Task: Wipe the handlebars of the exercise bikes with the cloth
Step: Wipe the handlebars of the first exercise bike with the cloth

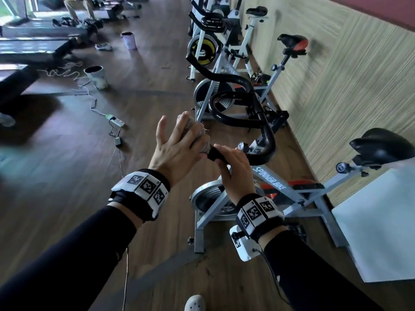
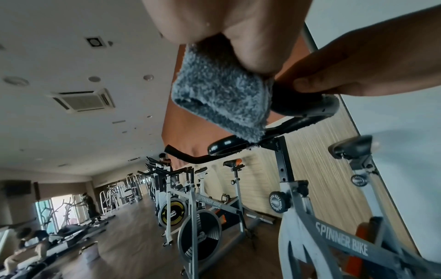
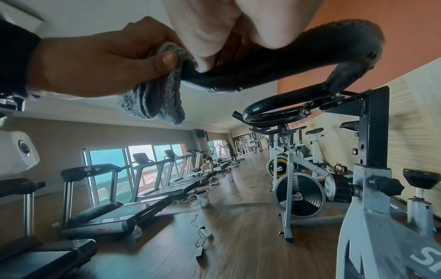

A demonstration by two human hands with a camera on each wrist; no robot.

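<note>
A folded grey cloth (image 1: 198,133) is pinched in my left hand (image 1: 179,149), thumb on one side and fingers on the other. It sits against the near tip of the black handlebar (image 1: 267,142) of the closest grey exercise bike (image 1: 271,180). My right hand (image 1: 232,161) grips that handlebar end just behind the cloth. In the left wrist view the cloth (image 2: 219,98) hangs over the bar tip (image 2: 307,107). In the right wrist view my left hand's thumb (image 3: 168,59) presses the cloth (image 3: 155,98) by the handlebar (image 3: 286,62).
More bikes stand in a row along the striped wall (image 1: 359,75), the nearest with a looped black handlebar (image 1: 226,86). A white panel (image 1: 377,221) leans at the right. A power strip (image 1: 115,120), cables and two buckets (image 1: 96,77) lie on the wooden floor; treadmills (image 1: 33,48) stand at the left.
</note>
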